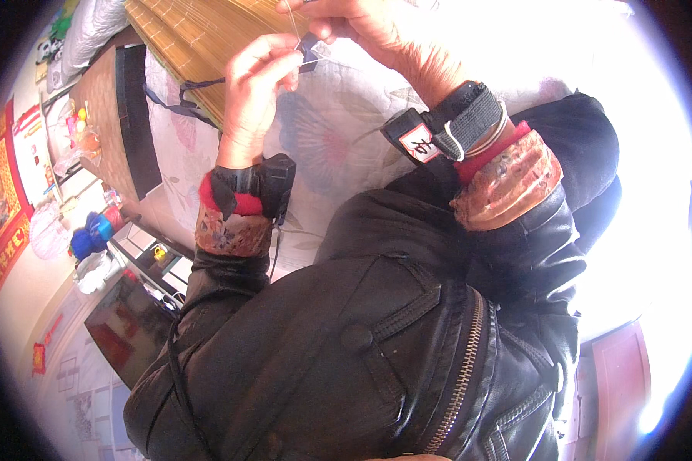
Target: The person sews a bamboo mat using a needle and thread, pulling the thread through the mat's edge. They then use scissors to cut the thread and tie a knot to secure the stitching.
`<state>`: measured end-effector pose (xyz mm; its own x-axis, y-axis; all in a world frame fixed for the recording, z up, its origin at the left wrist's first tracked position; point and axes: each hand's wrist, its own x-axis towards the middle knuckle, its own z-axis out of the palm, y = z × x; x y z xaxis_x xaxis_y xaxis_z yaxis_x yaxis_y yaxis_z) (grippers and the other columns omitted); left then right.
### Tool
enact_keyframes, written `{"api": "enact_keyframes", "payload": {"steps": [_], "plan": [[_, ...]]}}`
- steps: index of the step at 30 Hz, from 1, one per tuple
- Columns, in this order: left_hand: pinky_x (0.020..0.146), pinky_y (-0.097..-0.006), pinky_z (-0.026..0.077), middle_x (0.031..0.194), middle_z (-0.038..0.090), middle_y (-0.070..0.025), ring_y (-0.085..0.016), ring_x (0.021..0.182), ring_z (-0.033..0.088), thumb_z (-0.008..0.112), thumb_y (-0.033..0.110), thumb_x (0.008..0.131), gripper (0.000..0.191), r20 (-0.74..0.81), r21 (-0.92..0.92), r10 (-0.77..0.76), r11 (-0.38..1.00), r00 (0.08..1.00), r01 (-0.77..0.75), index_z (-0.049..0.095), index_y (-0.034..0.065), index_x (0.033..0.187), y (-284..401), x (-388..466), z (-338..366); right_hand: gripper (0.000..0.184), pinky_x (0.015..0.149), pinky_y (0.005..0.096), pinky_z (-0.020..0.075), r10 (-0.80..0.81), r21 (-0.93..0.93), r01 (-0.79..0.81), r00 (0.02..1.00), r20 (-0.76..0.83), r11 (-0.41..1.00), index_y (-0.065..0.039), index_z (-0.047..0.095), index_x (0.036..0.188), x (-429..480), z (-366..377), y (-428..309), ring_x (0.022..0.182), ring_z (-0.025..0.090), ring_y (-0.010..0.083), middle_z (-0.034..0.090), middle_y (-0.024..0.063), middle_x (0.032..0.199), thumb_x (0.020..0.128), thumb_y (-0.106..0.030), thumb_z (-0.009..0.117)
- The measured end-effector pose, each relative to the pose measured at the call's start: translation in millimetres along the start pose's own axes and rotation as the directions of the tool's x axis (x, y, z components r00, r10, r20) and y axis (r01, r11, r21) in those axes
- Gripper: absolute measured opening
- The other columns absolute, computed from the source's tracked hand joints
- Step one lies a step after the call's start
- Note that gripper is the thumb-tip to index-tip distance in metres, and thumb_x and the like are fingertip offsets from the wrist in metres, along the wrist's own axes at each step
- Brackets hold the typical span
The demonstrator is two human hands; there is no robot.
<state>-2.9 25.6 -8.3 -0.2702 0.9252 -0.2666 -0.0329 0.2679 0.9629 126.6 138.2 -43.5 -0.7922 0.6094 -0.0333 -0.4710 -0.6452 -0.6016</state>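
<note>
My left hand (258, 86) is near the top of the view, its thumb and forefinger pinched on a thin white thread (313, 60). A small dark blue piece of cloth (308, 50) is at those fingertips, partly hidden by them. My right hand (360, 26) is just above and to the right, cut off by the top edge. The thread runs up from the left fingertips to the right fingers, which appear to hold it. Behind both hands lies a slatted bamboo mat (193, 37) with pale stitching. A dark cloth tie (199, 85) hangs at its edge.
A pale floral bedcover (323, 127) spreads under the hands and beside my dark-trousered legs (576, 132). To the left are a brown table (98, 109), bagged items (86, 141) and a dark-screened television (124, 328). A black cable (176, 357) crosses my jacket. Strong glare washes out the right side.
</note>
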Motion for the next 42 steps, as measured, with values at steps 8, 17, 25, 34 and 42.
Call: {"api": "enact_keyframes", "payload": {"steps": [8,17,25,34,42], "plan": [[0.050,-0.0214,0.034,0.061,0.047,0.0018,-0.007,0.052,0.040,0.058,0.012,0.084,0.011,-0.075,-0.200,-0.140,0.972,0.987,0.123,0.061,0.0018,0.085,3.8,8.0,6.6,0.017,0.045,0.0214,0.0402,0.057,-0.161,-0.052,0.998,0.023,0.986,0.000,0.053,0.097,-1.4,3.1,-4.3,0.052,0.051,0.0095,0.058,0.0046,0.076,0.080,0.002,0.051],[0.051,-0.0205,0.034,0.064,0.047,0.0003,-0.008,0.055,0.041,0.056,0.011,0.084,0.012,-0.107,-0.308,-0.072,0.951,0.992,0.036,0.060,-0.0001,0.088,2.8,1.1,11.6,0.013,0.053,0.0209,0.0421,-0.011,-0.421,-0.021,0.997,-0.073,0.907,-0.003,0.058,0.089,-15.1,-6.8,0.3,0.060,0.053,0.0082,0.060,0.0031,0.075,0.078,0.002,0.052],[0.053,-0.0190,0.035,0.070,0.048,-0.0006,-0.006,0.060,0.042,0.052,0.009,0.086,0.015,-0.112,-0.225,0.037,0.972,0.993,-0.062,0.059,-0.0025,0.093,0.0,2.4,14.4,0.016,0.058,0.0270,0.0472,-0.262,-0.827,0.208,0.962,0.076,0.523,-0.008,0.064,0.089,-17.6,-2.0,14.0,0.058,0.057,0.0141,0.066,0.0077,0.079,0.082,-0.021,0.059],[0.051,-0.0190,0.030,0.068,0.037,0.0026,-0.005,0.056,0.034,0.051,0.009,0.088,0.011,-0.041,-0.505,-0.026,0.863,0.999,0.002,0.054,-0.0006,0.092,-4.5,4.7,13.2,0.006,0.057,0.0265,0.0458,-0.099,-0.689,0.049,0.995,-0.033,0.723,0.000,0.062,0.080,-20.7,-5.6,10.5,0.062,0.056,0.0121,0.059,0.0058,0.066,0.076,-0.002,0.058],[0.048,-0.0202,0.028,0.060,0.033,0.0052,-0.006,0.051,0.029,0.050,0.011,0.089,0.010,0.047,-0.665,-0.110,0.739,0.993,0.113,0.053,0.0016,0.088,-12.2,15.0,-6.1,0.006,0.056,0.0246,0.0450,-0.127,-0.733,0.067,0.991,-0.027,0.677,0.000,0.062,0.082,-14.1,-12.6,17.1,0.060,0.054,0.0091,0.058,0.0033,0.065,0.078,-0.004,0.058]]}}
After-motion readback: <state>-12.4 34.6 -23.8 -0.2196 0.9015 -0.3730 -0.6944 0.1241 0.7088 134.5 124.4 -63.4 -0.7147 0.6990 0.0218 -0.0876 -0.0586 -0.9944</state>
